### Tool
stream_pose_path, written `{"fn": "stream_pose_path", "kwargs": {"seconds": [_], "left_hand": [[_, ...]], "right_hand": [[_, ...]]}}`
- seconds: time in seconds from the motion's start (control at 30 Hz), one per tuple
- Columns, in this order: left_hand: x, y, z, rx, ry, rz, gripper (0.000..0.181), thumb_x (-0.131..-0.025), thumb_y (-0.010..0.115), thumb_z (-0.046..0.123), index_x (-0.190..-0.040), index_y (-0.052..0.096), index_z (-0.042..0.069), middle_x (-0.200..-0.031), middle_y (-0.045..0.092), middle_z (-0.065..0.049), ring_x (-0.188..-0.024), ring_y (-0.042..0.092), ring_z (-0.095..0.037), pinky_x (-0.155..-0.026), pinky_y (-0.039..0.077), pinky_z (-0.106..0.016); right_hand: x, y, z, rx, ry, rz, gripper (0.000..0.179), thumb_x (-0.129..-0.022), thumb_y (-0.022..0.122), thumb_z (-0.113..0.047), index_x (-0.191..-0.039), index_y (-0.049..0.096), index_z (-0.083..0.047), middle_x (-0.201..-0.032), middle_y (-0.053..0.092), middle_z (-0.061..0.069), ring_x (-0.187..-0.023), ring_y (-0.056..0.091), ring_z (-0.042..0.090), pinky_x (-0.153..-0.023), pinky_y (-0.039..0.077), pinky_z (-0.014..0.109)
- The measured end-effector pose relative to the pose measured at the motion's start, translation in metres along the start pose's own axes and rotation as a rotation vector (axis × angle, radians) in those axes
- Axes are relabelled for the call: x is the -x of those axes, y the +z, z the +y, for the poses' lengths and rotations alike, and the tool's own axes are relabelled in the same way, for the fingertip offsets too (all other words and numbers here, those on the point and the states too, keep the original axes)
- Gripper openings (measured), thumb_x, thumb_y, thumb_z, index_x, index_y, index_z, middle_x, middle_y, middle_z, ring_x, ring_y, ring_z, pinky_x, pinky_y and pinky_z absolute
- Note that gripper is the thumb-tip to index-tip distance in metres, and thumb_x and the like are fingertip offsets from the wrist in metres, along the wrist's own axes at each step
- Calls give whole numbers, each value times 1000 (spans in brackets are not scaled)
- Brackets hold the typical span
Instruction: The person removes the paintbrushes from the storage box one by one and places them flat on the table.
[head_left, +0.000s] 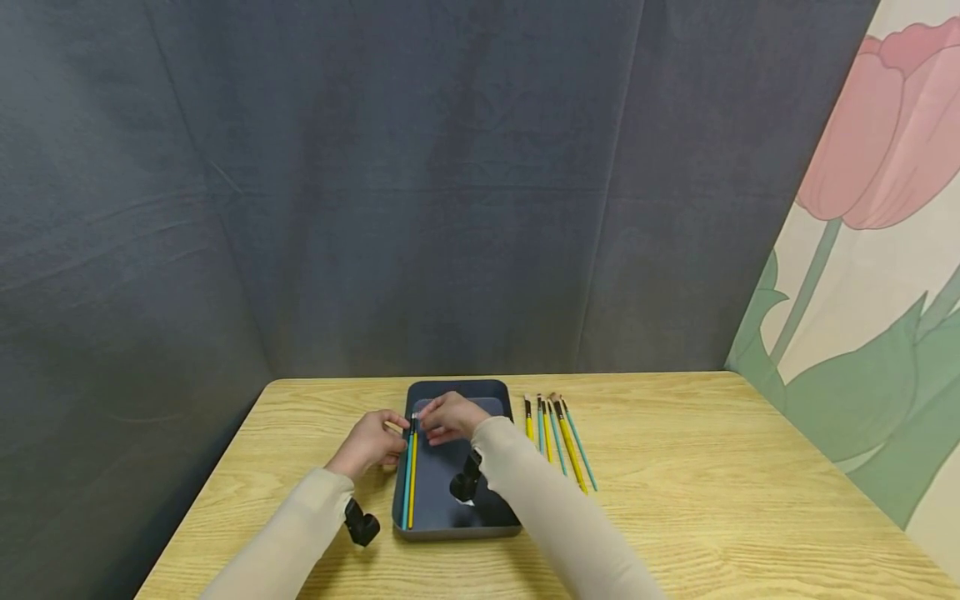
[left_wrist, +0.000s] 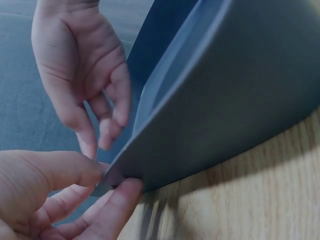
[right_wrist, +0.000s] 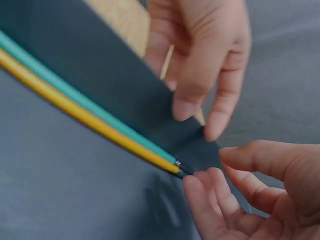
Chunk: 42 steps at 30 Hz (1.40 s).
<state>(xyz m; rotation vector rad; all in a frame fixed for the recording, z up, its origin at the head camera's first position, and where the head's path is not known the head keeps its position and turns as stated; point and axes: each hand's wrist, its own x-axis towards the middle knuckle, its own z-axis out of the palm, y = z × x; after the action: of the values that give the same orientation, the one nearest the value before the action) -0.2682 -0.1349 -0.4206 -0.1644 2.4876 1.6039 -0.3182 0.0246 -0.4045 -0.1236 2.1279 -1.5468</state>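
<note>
A dark grey tray [head_left: 457,533] stands on the table. Inside it, along the left wall, lie a teal paintbrush [right_wrist: 100,111] and a yellow paintbrush [right_wrist: 85,116], side by side with their bristle ends away from me. My left hand [head_left: 370,443] pinches the tray's left wall between thumb and fingers, as the left wrist view shows. My right hand [head_left: 452,414] is over the tray near the brushes' far ends. Its fingertips [right_wrist: 192,186] touch or nearly touch the dark ferrules, with thumb and fingers apart. The bristles are hidden behind them in the right wrist view.
Right of the tray, several yellow and teal paintbrushes [head_left: 567,443] lie in a loose row on the wooden table [head_left: 712,483]. My right sleeve [head_left: 555,508] crosses the tray's right edge. A dark cloth [head_left: 450,208] hangs behind the table.
</note>
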Motion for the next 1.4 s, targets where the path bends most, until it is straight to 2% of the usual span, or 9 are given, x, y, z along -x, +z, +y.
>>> {"fn": "stream_pose_path", "kwargs": {"seconds": [0.33,0.7,1.07,1.3,1.4], "left_hand": [[0,1,-1,19,7,0,37,-80,61,-11,-116,58,-4,-89,63,-14,-70,62,-18,-64,57,-37],[0,0,1,15,13,-2,37,-80,62,-11,-116,57,-6,-88,62,-14,-70,62,-18,-63,57,-36],[0,1,-1,13,6,7,36,-80,62,-11,-115,58,-4,-88,62,-14,-69,61,-17,-64,57,-37],[0,0,0,24,8,1,37,-79,62,-11,-115,58,-4,-88,61,-14,-69,61,-18,-65,57,-38],[1,1,1,27,2,-1,37,-80,62,-11,-115,58,-4,-89,61,-14,-70,61,-18,-66,57,-38]], "right_hand": [[-7,11,9,66,47,1,11,-85,63,5,-96,67,4,-71,59,5,-62,57,15,-77,58,39],[-7,16,9,85,66,9,18,-86,58,9,-102,65,11,-69,55,4,-62,53,15,-80,57,39],[-9,19,10,104,64,6,20,-84,62,8,-104,66,9,-67,51,3,-62,52,16,-80,57,40],[-6,21,9,110,47,10,21,-83,61,11,-104,66,11,-78,64,11,-64,54,18,-81,57,42],[-1,22,6,136,27,20,22,-83,62,12,-104,65,11,-81,65,12,-65,55,18,-80,57,41]]}}
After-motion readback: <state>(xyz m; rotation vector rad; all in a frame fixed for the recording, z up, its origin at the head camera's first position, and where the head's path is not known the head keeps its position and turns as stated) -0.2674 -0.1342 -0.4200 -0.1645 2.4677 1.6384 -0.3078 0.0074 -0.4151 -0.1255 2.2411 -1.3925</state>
